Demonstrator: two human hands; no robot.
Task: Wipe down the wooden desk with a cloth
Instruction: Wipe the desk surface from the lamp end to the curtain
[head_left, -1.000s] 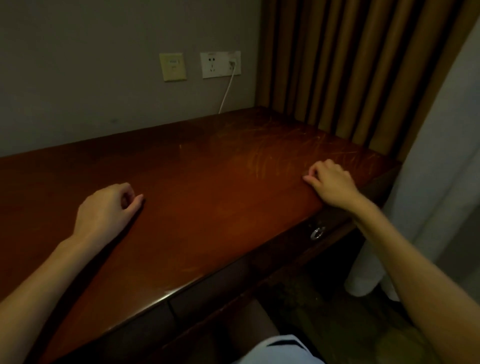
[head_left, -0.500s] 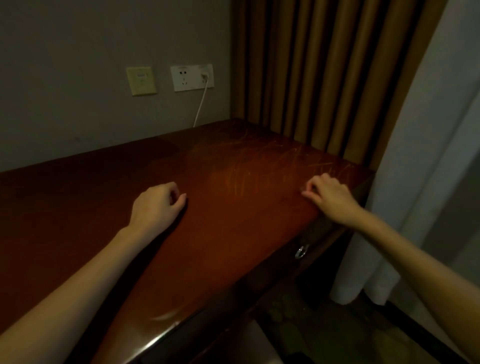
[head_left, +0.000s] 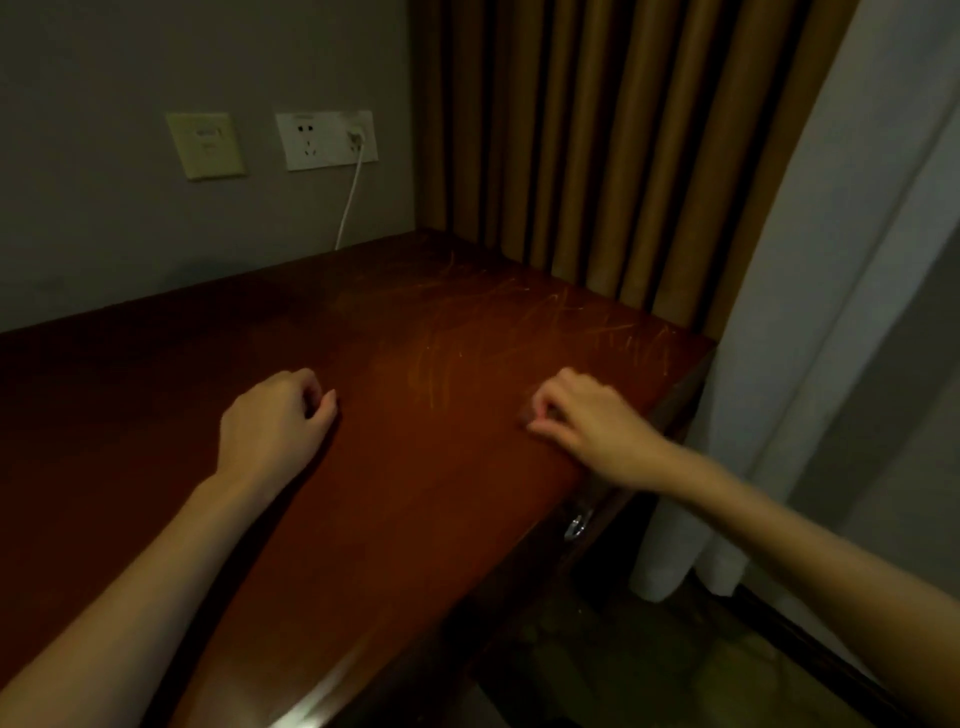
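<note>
A dark reddish wooden desk (head_left: 415, 493) fills the lower left, its right half covered in pale scratches. My left hand (head_left: 275, 421) rests on the middle of the top with fingers curled in, holding nothing. My right hand (head_left: 582, 415) rests near the desk's right front edge, fingers curled and thumb against fingertips; nothing shows in it. No cloth is in view.
A grey wall stands behind the desk with a yellowed switch plate (head_left: 207, 145) and a white socket (head_left: 326, 139) with a white cable (head_left: 349, 208) dropping behind the desk. Tan curtains (head_left: 597, 145) and a white curtain (head_left: 831, 322) hang at the right. A metal drawer pull (head_left: 577, 526) sits under the front edge.
The view has swung to the right. My left hand has slid right along the desk. My right hand has moved slightly left, inward from the desk's right end.
</note>
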